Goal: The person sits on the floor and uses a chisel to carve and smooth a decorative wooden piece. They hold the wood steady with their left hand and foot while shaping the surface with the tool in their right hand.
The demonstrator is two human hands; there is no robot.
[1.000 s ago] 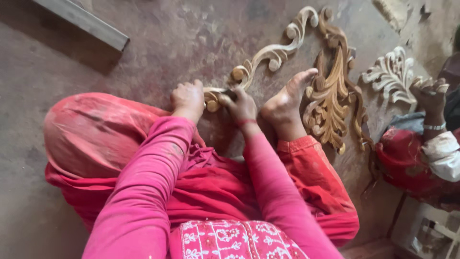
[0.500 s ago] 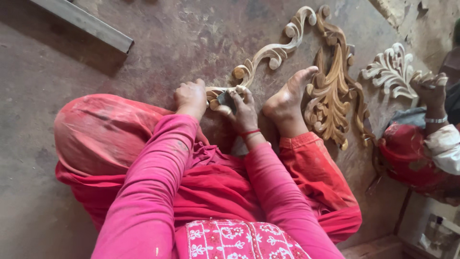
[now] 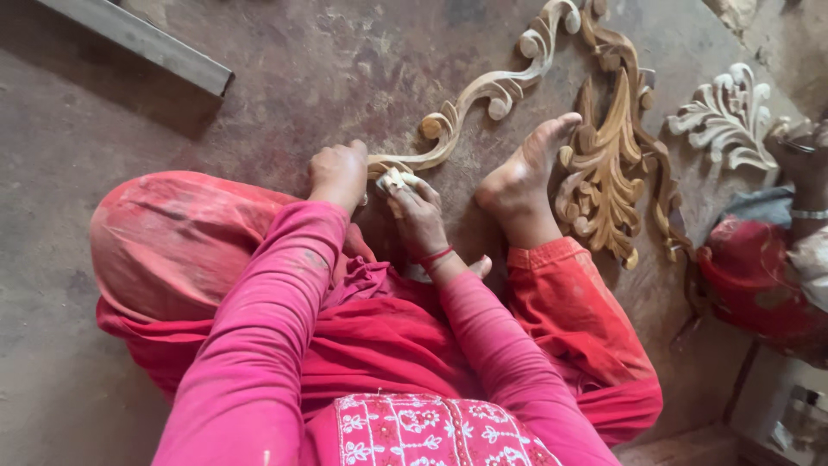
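A person in pink sleeves and red trousers sits on a dusty grey concrete floor [image 3: 259, 78], seen from above. The left hand [image 3: 338, 173] is closed into a loose fist and presses down on the near end of a long, pale brown carved wooden scroll ornament [image 3: 483, 95], apparently to keep it from sliding. The right hand [image 3: 418, 216] pinches a small folded pale piece of sandpaper or cloth [image 3: 395, 180] against that same end, just beside the left hand. The ornament lies flat on the floor, curling away toward the top of the view. A bare foot [image 3: 522, 177] rests beside a larger golden-brown leaf-shaped wooden carving [image 3: 617, 164]. Farther right lies a whitish carved leaf piece [image 3: 729, 121], near another person's arm [image 3: 806, 173]. A grey metal bar [image 3: 138, 39] lies at upper left.
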